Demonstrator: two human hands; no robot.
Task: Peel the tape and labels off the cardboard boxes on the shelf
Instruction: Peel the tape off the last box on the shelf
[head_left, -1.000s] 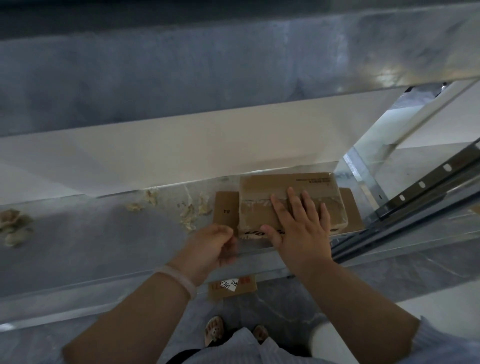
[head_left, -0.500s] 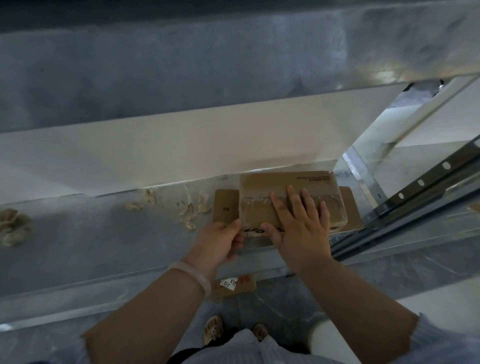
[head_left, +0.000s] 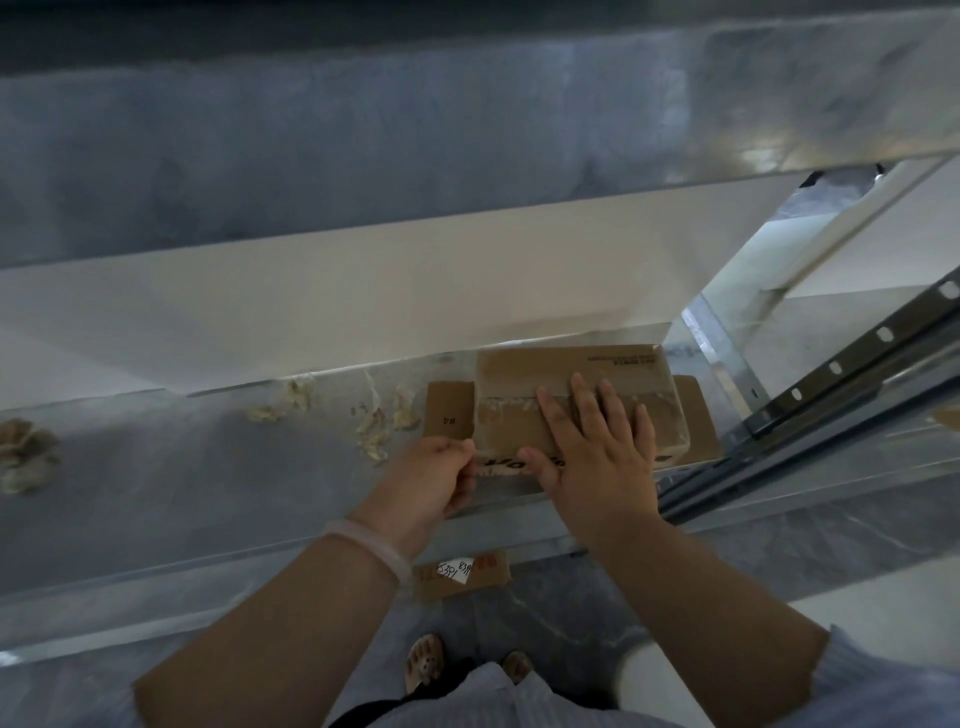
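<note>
On the metal shelf (head_left: 208, 467), toward its 3 o'clock end, the cardboard box (head_left: 519, 371) sits on a flattened cardboard sheet (head_left: 449, 415). The right hand (head_left: 597, 462) lies flat on the box top, fingers straight and spread, judged to pin the box against the pull. The left hand (head_left: 431, 478), at 9 o'clock of the box, has its fingers curled and pinched on the near left corner, probably at a tape edge; the tape itself cannot be made out. A torn residue band (head_left: 506, 402) crosses the top. Peeled scraps (head_left: 376, 426) lie further toward 9 o'clock.

Writing:
- The sheet reads roughly "H4".
- The small print (head_left: 618, 359) on the box top is illegible.
- The bold lettering (head_left: 498, 462) on the near face is partly covered.
- The floor cardboard (head_left: 488, 579) at 6 o'clock bears a white label (head_left: 457, 569) handwritten "5391"
</note>
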